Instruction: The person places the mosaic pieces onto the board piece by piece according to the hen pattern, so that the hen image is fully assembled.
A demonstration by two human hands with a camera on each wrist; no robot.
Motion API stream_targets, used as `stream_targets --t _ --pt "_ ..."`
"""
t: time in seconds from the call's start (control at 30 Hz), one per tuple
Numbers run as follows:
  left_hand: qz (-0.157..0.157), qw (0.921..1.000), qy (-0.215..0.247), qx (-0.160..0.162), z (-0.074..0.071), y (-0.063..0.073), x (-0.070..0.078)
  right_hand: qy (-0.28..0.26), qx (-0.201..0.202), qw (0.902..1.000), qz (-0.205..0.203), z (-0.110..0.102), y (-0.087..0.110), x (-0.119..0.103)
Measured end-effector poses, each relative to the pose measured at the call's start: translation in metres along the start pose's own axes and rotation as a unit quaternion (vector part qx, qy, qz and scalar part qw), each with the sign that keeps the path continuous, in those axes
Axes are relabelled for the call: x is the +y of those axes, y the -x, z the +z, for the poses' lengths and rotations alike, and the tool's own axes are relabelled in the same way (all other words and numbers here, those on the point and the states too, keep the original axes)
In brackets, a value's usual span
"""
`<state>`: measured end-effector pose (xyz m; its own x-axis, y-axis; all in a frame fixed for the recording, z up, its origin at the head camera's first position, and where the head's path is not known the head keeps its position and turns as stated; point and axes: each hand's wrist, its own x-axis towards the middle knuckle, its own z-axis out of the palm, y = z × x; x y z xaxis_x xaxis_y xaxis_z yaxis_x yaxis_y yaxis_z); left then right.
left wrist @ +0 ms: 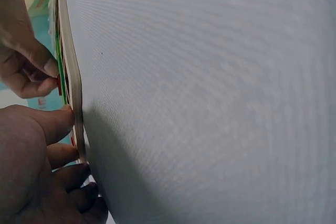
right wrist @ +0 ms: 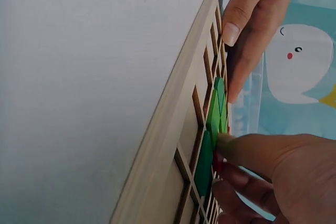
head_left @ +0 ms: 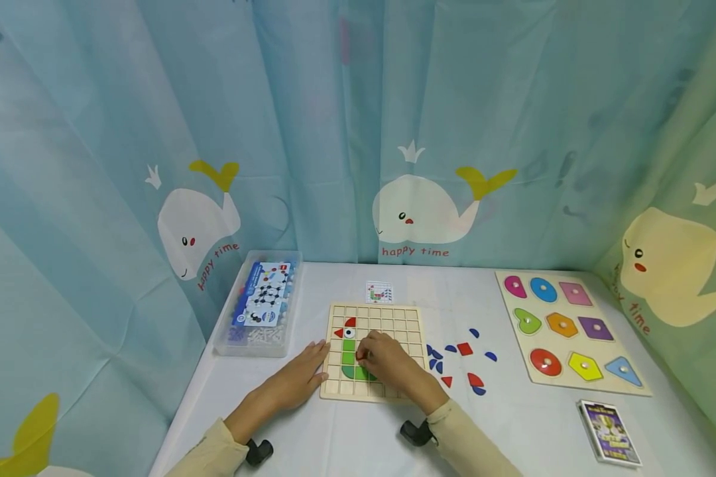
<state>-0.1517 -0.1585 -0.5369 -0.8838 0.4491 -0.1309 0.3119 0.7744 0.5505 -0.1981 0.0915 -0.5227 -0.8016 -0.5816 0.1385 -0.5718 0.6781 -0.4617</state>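
A wooden grid board lies on the table with green pieces, a white piece with an eye dot and red pieces in its left cells. My left hand rests against the board's left edge, fingers extended. Over the board, my right hand pinches a small red piece between thumb and fingers, beside the green column. In the right wrist view the red piece is mostly hidden by the fingers, close to a dark green piece.
Right of the board lie loose blue half-circles, a red square and other red pieces. A pattern card lies behind it. Around stand a plastic box, a shape puzzle and a card pack.
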Motion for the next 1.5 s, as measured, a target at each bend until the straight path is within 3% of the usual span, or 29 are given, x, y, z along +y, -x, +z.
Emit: stream_targets --t 0.17,0.87,1.5 --pt "-0.002 1.0000 -0.002 0.001 0.0001 0.0000 0.0012 0.000 0.013 0.9999 -0.003 0.0003 0.0007 0.0012" --pt "-0.001 1.0000 -0.002 0.001 0.0005 0.0004 -0.0004 -0.032 -0.014 0.9994 -0.003 -0.0002 0.0000 0.0025" --pt "-0.008 0.9999 -0.013 -0.003 0.0015 -0.0018 -0.0021 -0.005 0.001 0.9998 0.021 0.0001 -0.0006 0.0010"
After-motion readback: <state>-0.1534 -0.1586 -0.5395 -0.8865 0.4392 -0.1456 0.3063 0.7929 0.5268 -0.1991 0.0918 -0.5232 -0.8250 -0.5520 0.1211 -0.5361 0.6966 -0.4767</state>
